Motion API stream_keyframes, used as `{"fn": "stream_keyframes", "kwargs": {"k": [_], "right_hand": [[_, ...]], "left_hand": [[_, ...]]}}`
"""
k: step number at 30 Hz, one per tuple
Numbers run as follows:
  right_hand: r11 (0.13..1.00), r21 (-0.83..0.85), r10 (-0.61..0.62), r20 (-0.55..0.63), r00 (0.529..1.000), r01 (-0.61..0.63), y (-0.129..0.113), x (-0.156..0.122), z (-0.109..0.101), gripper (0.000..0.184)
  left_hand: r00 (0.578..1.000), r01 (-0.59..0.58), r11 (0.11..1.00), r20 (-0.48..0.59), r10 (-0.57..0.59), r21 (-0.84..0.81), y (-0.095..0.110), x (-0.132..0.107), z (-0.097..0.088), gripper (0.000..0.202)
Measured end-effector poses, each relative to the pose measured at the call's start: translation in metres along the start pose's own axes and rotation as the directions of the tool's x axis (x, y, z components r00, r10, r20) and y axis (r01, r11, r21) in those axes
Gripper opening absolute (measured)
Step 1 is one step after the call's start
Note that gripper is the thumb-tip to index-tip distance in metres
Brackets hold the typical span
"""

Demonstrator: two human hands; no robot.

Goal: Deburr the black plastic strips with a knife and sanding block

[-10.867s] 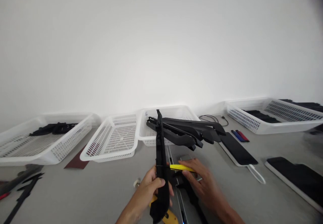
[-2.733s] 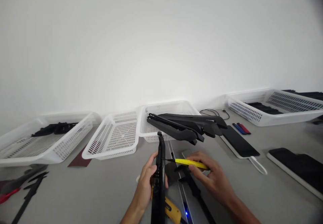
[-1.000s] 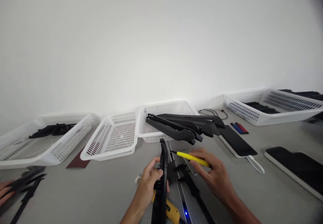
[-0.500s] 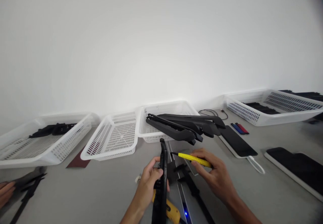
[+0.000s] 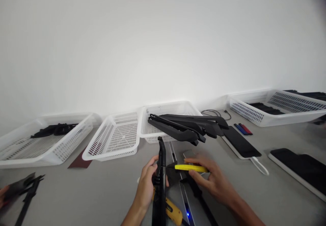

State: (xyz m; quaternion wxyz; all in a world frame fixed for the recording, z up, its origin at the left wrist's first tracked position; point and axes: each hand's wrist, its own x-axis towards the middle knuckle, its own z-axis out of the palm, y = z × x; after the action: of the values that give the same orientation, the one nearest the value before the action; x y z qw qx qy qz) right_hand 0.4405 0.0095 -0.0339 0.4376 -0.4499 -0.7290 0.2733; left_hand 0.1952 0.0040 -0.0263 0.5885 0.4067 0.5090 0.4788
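My left hand [image 5: 145, 185] is wrapped round a long black plastic part [image 5: 160, 171], holding it nearly upright above the table. In my right hand [image 5: 210, 176] is a slim yellow craft knife [image 5: 191, 168] with a dark, narrow tip. That tip points left and meets, or nearly meets, the right edge of the black part. Beneath my right hand lies a black caliper [image 5: 197, 193]. A yellow tool [image 5: 174, 212] with a dark end rests under the black part and is partly hidden.
White baskets [image 5: 112, 156] line the wall; one [image 5: 155, 139] carries several long black parts [image 5: 175, 131]. To the right are phone-like devices [image 5: 241, 143] and blue and red sticks [image 5: 240, 129]. Maroon sheet [image 5: 80, 161] lies left. Another person's hand [image 5: 3, 195] holds a dark part at far left.
The knife has moved left and down, so its tip is now at the black part. My left hand has shifted the part slightly left. The other person's hand has moved left.
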Motion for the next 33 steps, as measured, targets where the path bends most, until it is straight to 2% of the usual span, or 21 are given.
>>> {"fn": "stream_keyframes", "kwargs": {"k": [4,8,10,16,19,23,28,33], "right_hand": [[1.000,-0.019,0.001,0.047,0.999,0.000,0.004,0.000,0.003,0.031],[0.999,-0.002,-0.033,-0.018,0.999,0.033,0.008,0.004,0.005,0.032],[0.999,0.007,-0.031,-0.025,0.999,0.031,0.008,0.004,0.004,0.032],[0.999,0.027,0.038,0.093,0.995,-0.041,0.003,0.001,0.000,0.038],[0.998,0.034,0.056,0.096,0.994,-0.059,0.001,0.001,-0.001,0.039],[0.997,0.045,0.060,0.087,0.994,-0.064,-0.003,0.001,-0.002,0.036],[0.998,0.067,-0.003,0.100,0.995,-0.004,-0.007,0.000,0.002,0.038],[0.992,0.088,-0.097,0.135,0.986,0.086,-0.010,0.000,0.010,0.033]], "left_hand": [[1.000,-0.019,0.999,0.022,0.019,-0.037,0.004,-0.001,0.000,0.073],[0.988,-0.025,0.996,0.148,0.036,-0.080,0.005,-0.004,-0.002,0.082],[0.984,-0.028,0.997,0.175,0.041,-0.076,0.004,-0.005,-0.002,0.083],[0.997,-0.071,0.997,0.040,0.072,-0.014,0.005,-0.006,0.002,0.080],[0.995,-0.101,0.993,0.014,0.100,0.058,0.008,-0.006,0.002,0.074],[0.986,-0.139,0.986,-0.075,0.146,0.088,0.009,-0.005,0.001,0.063],[0.986,-0.153,0.985,-0.054,0.158,0.074,0.005,-0.003,0.001,0.066],[0.989,-0.116,0.993,-0.083,0.119,0.033,0.004,-0.003,0.002,0.066]]}}
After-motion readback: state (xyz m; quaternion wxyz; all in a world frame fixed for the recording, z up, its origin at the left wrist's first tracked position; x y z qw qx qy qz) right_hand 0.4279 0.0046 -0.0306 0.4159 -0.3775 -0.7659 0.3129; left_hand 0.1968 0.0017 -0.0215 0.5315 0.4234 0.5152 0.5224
